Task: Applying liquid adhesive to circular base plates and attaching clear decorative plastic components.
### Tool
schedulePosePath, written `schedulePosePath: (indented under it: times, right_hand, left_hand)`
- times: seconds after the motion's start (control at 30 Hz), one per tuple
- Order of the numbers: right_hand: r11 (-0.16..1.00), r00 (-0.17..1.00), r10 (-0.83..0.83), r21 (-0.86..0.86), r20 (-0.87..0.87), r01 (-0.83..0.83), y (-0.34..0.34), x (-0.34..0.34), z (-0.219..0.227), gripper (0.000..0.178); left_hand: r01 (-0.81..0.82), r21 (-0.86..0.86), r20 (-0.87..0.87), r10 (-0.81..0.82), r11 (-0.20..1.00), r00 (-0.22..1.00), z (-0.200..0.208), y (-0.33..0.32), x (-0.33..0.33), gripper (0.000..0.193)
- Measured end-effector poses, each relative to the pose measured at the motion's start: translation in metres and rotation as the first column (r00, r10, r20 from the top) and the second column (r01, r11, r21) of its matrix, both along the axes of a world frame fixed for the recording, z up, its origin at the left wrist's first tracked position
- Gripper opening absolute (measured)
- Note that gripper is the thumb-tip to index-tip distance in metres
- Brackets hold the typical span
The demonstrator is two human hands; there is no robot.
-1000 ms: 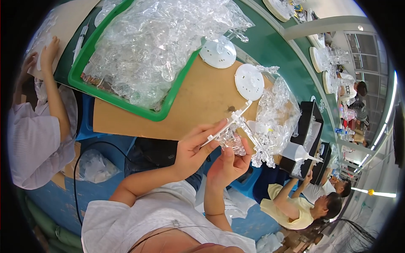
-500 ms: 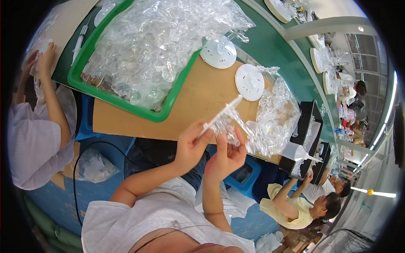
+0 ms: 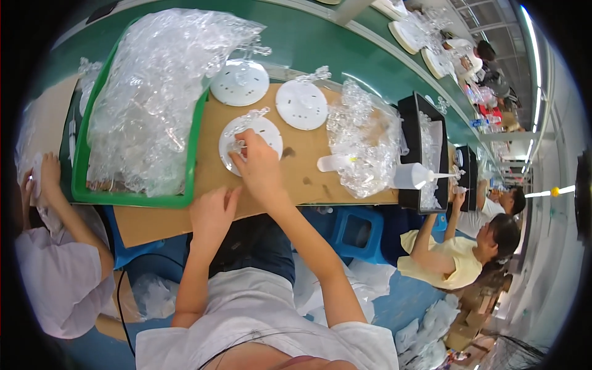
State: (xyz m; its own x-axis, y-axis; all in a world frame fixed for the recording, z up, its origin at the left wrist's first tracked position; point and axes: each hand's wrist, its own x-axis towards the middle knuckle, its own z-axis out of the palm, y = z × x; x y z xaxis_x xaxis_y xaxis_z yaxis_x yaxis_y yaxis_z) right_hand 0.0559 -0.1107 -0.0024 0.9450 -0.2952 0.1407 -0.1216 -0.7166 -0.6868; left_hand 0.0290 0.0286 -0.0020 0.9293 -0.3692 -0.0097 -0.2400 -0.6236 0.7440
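Note:
A white round disc (image 3: pixel 269 131) with small holes lies flat on the cardboard, a clear plastic branched piece (image 3: pixel 248 118) on top of it. My right hand (image 3: pixel 261 168) reaches over the disc's near side, thumb and fingertips closed on the clear piece. Empty, my left hand (image 3: pixel 211 214) rests at the cardboard's near edge, its thumb apart from loosely bent fingers. Two more discs lie beyond: a white disc (image 3: pixel 231 92) and another white disc (image 3: pixel 301 111), each with clear plastic parts.
At left stands a green tray (image 3: pixel 142 198) heaped with bagged clear pieces. Right of the discs lie a clear bag (image 3: pixel 364 139) of parts, a white squeeze bottle (image 3: pixel 412 177) and a black bin (image 3: pixel 409 117). Co-workers sit on both sides.
The disc with its clear piece, held tilted in both hands before, now lies flat on the cardboard. My left hand has let go and drawn back. The view has shifted.

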Motion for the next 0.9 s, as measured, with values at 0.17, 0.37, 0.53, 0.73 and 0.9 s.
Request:
schedulePosePath:
  times: [0.17, 0.37, 0.53, 0.73, 0.9]
  right_hand:
    - [0.989, 0.996, -0.011, 0.149, 0.093, -0.003, -0.039, -0.053, 0.064, 0.027]
    - [0.810, 0.923, -0.382, -0.493, -0.034, 0.317, -0.267, -0.056, 0.054, 0.023]
    - [0.767, 0.909, -0.280, -0.642, -0.310, 0.017, -0.304, -0.053, 0.035, 0.031]
    - [0.967, 0.981, -0.194, 0.173, 0.019, 0.188, -0.215, -0.088, 0.099, 0.020]
    - [0.625, 0.945, 0.291, 0.778, -0.151, -0.068, -0.062, -0.109, 0.058, 0.023]
  left_hand:
    - [0.037, 0.031, -0.009, -0.037, 0.999, 0.999, 0.000, 0.033, -0.016, 0.033]
    - [0.015, -0.058, -0.059, -0.018, 0.998, 0.998, 0.014, 0.031, -0.015, 0.025]
    - [0.035, -0.251, -0.030, -0.043, 0.967, 0.999, 0.029, 0.016, -0.024, 0.016]
    - [-0.040, -0.482, -0.212, -0.073, 0.875, 0.975, 0.029, 0.012, -0.027, 0.021]
    - [0.177, -0.702, -0.083, -0.326, 0.690, 0.942, 0.043, -0.014, -0.029, 0.043]
